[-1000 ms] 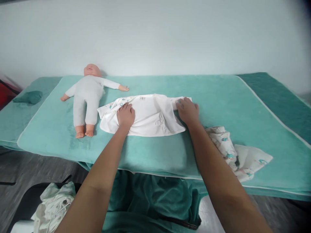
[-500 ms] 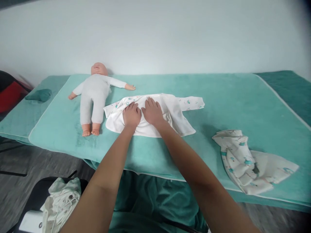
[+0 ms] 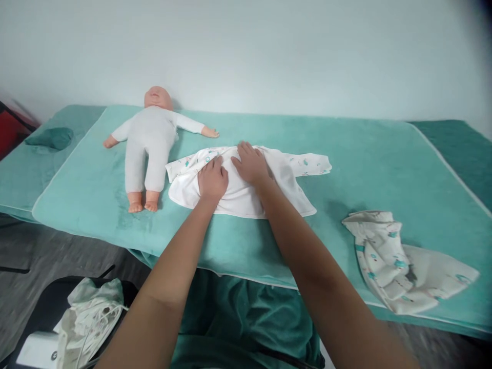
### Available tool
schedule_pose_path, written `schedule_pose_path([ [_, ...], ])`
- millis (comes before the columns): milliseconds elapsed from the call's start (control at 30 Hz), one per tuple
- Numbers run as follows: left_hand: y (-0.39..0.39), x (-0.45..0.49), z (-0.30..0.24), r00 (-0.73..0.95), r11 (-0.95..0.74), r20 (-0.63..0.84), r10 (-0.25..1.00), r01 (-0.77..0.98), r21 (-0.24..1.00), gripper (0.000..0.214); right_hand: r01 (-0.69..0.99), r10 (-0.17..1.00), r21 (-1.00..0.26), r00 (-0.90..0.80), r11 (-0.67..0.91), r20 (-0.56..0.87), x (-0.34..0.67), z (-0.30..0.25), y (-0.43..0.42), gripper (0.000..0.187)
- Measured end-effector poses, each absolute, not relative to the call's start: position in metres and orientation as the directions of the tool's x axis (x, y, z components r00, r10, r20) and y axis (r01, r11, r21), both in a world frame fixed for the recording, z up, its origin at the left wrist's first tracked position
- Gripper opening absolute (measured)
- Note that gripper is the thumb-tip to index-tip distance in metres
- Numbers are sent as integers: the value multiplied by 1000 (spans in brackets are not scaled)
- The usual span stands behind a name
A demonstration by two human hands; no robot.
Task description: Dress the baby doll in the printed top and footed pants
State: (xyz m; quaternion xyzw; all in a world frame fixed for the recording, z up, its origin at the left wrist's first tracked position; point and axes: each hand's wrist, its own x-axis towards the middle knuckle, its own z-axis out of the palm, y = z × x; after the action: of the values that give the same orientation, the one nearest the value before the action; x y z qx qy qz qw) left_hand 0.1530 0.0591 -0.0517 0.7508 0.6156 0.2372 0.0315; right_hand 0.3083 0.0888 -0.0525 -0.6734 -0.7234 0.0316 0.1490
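Note:
A small white baby shirt (image 3: 294, 192) lies spread on the green bed cover, its printed sleeves reaching out to both sides. On its left half my left hand (image 3: 213, 179) rests flat, fingers extended. My right hand (image 3: 251, 163) lies palm down near the collar edge, with the fingers stretched away from me. Neither hand grips the cloth. Left of the shirt a baby doll (image 3: 151, 136) in a white suit lies on its back, arms spread, one foot end close to the left sleeve.
A crumpled printed baby garment (image 3: 400, 264) lies near the bed's front right edge. The green bed cover (image 3: 369, 169) runs along a white wall. At lower left, a black chair (image 3: 42, 302) holds a bundle of cloth and cords (image 3: 90, 318) and a white box (image 3: 38, 350).
My right hand has slid a little up and right over the shirt, and creases near it have flattened. My left hand stays nearly in place. The view has shifted slightly.

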Motion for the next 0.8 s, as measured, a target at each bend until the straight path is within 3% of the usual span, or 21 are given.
schedule_pose_path([
  [467,59,148,-57,149,-296,335,930,846,444,37,978,993,-183,-87,99,76,301,-51,43,70],
  [800,6,124,-64,376,-538,399,836,701,468,32,902,922,-263,-268,342,278,318,-52,-96,64],
])
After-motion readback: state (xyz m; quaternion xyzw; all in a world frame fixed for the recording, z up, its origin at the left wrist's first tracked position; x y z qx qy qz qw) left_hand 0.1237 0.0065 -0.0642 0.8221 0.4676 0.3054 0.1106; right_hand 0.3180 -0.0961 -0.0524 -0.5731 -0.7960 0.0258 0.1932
